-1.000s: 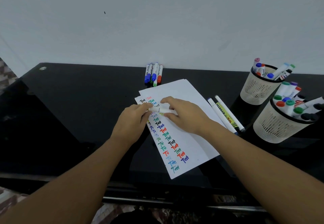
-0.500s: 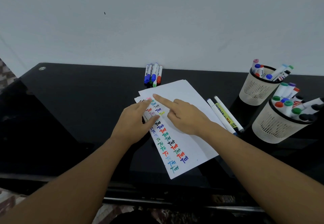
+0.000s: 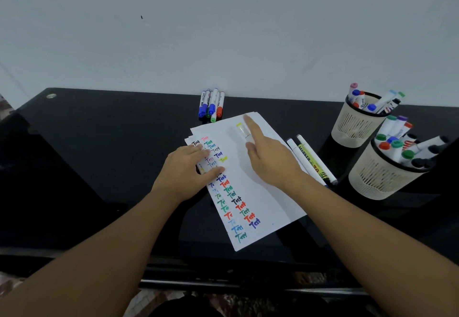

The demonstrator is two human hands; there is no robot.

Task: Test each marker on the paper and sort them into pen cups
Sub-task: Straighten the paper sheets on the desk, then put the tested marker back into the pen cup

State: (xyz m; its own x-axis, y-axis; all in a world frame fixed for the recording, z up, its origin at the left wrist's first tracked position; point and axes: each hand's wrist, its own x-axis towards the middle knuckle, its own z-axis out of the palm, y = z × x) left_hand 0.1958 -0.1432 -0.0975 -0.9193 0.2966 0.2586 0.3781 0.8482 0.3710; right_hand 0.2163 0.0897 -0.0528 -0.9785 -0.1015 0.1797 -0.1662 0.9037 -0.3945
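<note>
Left hand (image 3: 188, 170) lies flat on the left edge of the paper (image 3: 263, 192), fingers straight and pressing down over the upper rows of coloured "Test" marks, nothing held. Right hand (image 3: 270, 157) is over the upper middle of the sheet, index finger stretched out toward the far edge, other fingers loosely curled. A yellow-tipped marker (image 3: 242, 131) shows just left of that index finger, blurred; cannot tell whether the hand grips it or it only lies alongside.

Table (image 3: 99, 155) is black and glossy, set against a plain pale wall (image 3: 223, 31). Paper is a small stack of white sheets lying at an angle, two columns of test words running down its left side toward the near corner.

Loose markers (image 3: 211, 104), a handful with blue, green and red caps, lie side by side at the table's far edge just beyond the paper's far corner. Right of the paper, touching its edge, lie a few more marker pens (image 3: 310, 160), one with a yellow label.

Far pen cup (image 3: 355, 125) stands at the right rear, several markers upright in it. Near pen cup (image 3: 382, 177), just in front of it, is packed with more, caps green, red, blue, purple and black.
</note>
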